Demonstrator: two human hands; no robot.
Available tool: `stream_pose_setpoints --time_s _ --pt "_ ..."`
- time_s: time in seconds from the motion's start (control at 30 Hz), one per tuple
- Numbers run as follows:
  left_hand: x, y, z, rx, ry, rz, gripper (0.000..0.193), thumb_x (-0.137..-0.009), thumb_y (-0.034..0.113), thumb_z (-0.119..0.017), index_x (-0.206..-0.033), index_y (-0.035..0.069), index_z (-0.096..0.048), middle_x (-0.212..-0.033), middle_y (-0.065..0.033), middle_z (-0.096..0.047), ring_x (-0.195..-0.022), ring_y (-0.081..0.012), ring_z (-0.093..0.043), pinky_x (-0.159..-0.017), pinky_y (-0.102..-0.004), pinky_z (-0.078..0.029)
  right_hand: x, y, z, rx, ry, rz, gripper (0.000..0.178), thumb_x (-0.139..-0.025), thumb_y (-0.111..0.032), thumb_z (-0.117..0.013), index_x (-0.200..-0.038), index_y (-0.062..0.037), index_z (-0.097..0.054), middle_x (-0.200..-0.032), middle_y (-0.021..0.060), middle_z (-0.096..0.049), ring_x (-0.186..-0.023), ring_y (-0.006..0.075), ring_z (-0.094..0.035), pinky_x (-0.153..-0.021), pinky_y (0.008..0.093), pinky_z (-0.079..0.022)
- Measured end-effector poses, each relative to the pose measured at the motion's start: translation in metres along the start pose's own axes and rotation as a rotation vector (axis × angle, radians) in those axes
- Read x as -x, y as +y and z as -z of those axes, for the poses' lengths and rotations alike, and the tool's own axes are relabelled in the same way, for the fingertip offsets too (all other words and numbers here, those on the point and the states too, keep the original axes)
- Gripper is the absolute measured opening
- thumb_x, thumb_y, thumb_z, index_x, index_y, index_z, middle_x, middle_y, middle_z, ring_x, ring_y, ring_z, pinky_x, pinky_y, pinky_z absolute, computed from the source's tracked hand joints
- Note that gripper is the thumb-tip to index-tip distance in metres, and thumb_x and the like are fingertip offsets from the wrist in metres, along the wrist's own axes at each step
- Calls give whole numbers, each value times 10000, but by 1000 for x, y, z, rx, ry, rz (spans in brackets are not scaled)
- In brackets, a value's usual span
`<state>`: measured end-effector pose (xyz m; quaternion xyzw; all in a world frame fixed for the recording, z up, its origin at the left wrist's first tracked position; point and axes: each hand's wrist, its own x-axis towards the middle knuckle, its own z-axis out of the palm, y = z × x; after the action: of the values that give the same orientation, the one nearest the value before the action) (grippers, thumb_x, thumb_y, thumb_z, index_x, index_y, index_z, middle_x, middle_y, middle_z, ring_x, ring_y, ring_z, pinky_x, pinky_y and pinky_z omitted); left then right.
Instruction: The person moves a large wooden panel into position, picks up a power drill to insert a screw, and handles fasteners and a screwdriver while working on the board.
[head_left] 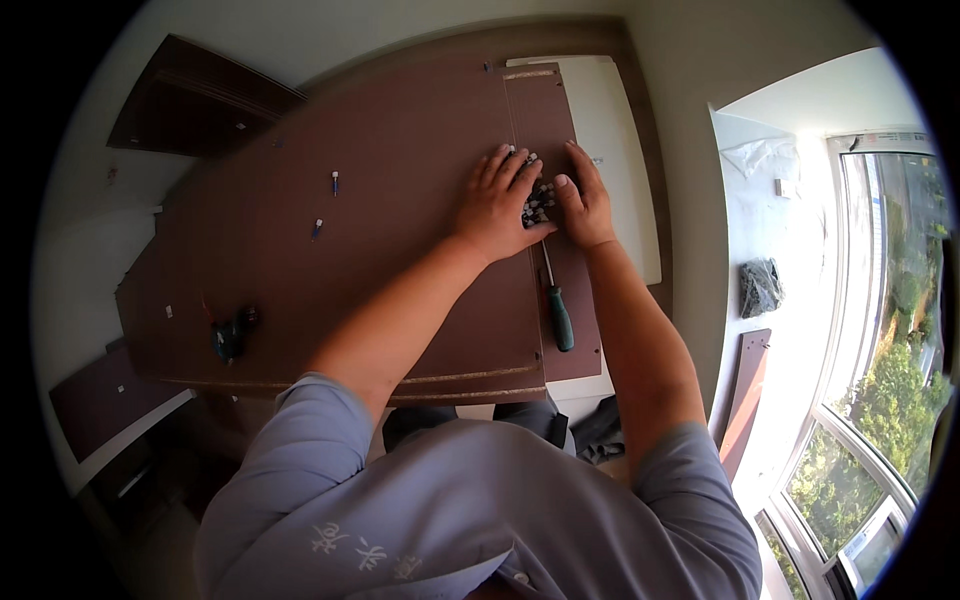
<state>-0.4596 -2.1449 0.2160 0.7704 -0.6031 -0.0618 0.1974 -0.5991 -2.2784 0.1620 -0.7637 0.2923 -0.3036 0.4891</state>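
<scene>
A heap of small metal and dark fittings (537, 205) lies on the brown board (400, 260), near its right end. My left hand (496, 205) rests flat against the heap's left side, fingers apart and pointing away from me. On the opposite side, my right hand (586, 200) curves around the pile, thumb held off from the fingers. The two hands flank the fittings, which show between them; neither grips a tool. A screwdriver (560, 315) with a green handle lies just nearer to me, its shaft pointing at the heap.
Two loose fittings (335, 183) lie farther left on the board. A cordless drill (230, 335) sits at the board's near left. More brown panels (195, 100) stand at the back left. On the right, a black plastic-wrapped bundle (761, 288) rests by the window.
</scene>
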Motion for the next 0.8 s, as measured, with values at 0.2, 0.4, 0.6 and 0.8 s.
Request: stream_pose_setpoints --time_s 0.2,0.4,0.6,0.8 --pt "-44 29 -37 81 38 54 639 -912 252 -705 -1489 75 -496 -1576 -180 -452 -1489 -372 -396 -1230 -527 -327 -10 12 -2 -131 32 -129 538 -1032 -319 -586 -1473 -14 -545 -1528 215 -537 -1446 369 -483 -1195 424 -377" --pt "-46 31 -40 459 179 55 558 -932 78 -637 -1469 40 -494 -1549 -197 -471 -1431 -399 -468 -1159 -461 -441 -7 22 -4 -164 57 -70 506 -1048 -308 -566 -1448 1 -568 -1508 228 -554 -1430 368 -502 -1188 413 -386" --pt "23 -29 28 430 313 64 529 -927 53 -653 -1443 41 -537 -1574 -189 -446 -1441 -366 -466 -1196 -447 -386 -1 2 -8 111 23 32 511 -1048 -358 -548 -1445 -36 -576 -1515 182 -557 -1432 381 -490 -1210 481 -354" --pt "144 -146 88 -31 454 484 542 -950 128 -666 -1461 38 -508 -1539 -228 -463 -1407 -416 -469 -1156 -479 -422 -1 -15 -10 228 4 101 509 -1055 -386 -534 -1437 -52 -579 -1529 151 -541 -1440 381 -477 -1187 496 -386"
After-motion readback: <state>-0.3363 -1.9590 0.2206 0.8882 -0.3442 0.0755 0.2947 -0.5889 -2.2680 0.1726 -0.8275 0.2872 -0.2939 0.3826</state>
